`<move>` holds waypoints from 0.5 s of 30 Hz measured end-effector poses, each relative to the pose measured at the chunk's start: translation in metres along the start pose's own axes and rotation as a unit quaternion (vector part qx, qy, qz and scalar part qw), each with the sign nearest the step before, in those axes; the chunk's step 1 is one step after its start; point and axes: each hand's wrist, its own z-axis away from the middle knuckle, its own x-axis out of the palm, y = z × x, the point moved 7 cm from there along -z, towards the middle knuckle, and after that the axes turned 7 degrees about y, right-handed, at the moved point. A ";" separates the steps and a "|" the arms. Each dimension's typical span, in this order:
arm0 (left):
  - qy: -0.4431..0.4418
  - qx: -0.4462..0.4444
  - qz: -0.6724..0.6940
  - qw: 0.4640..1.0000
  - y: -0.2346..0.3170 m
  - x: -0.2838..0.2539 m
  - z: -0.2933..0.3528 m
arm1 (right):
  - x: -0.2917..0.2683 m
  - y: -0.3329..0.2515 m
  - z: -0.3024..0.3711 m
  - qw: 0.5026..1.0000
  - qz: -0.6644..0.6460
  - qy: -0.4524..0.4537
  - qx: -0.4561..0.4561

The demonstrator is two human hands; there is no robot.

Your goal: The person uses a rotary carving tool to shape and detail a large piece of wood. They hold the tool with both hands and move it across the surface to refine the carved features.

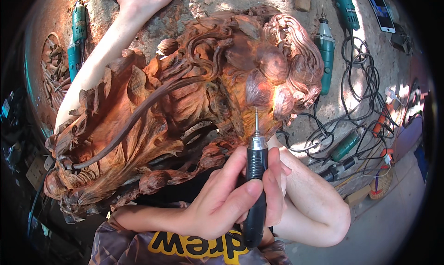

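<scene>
A large reddish-brown wood carving (152, 126) with curling strands, rounded knobs and finely grooved surfaces lies across in front of me. My left hand (222, 195) is closed round the black grip of a rotary carving tool (256, 165), its thumb pressed along the near side. On the tool's right side are the fingers of my right hand (274, 186), also closed against the grip; its wrist is mostly hidden behind the tool. The thin metal bit points away from me, its tip at the lower edge of a rounded, grooved knob (259, 89). Whether it touches the wood is unclear.
My bare legs (314, 200) flank the carving. Green power tools (325, 57) lie beyond it at the right, among tangled black cables (358, 89). More green tools (78, 24) and a basket of wood pieces (54, 66) are far left. A phone (380, 11) lies far right.
</scene>
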 end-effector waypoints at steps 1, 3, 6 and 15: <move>0.001 -0.012 -0.001 1.000 0.000 -0.001 0.000 | 0.000 0.000 0.000 1.000 0.001 0.003 -0.002; -0.002 -0.048 -0.010 0.999 -0.002 -0.001 0.000 | -0.003 0.001 -0.002 1.000 -0.001 0.007 0.003; -0.010 -0.103 -0.023 0.994 -0.009 0.000 0.000 | -0.009 0.002 -0.008 1.000 -0.006 0.012 0.007; -0.010 -0.001 0.014 1.000 0.003 -0.001 0.000 | -0.009 0.004 -0.006 0.998 0.009 0.050 -0.025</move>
